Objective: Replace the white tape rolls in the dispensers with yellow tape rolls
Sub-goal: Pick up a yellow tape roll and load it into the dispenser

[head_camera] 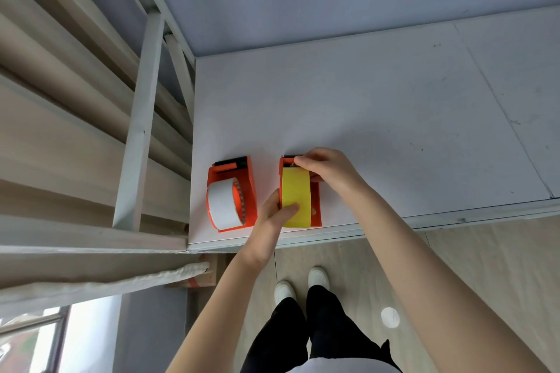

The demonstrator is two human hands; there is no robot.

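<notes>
- White tabletop [363, 118], two orange dispensers near its edge.
- Left hand [274, 212], right hand [325, 168] grasping yellow roll [296, 197].
- Risk: roll seats crooked, jams.

Both dispensers look like smooth orange plastic: the left dispenser [231, 194] and the right dispenser [315, 206]. The white tape roll [222, 204] has a slight sheen, while the yellow tape roll [296, 191] looks more matt and papery. The table [378, 130] is matt white and scuffed; the floor [469, 266] looks like pale wood.
</notes>
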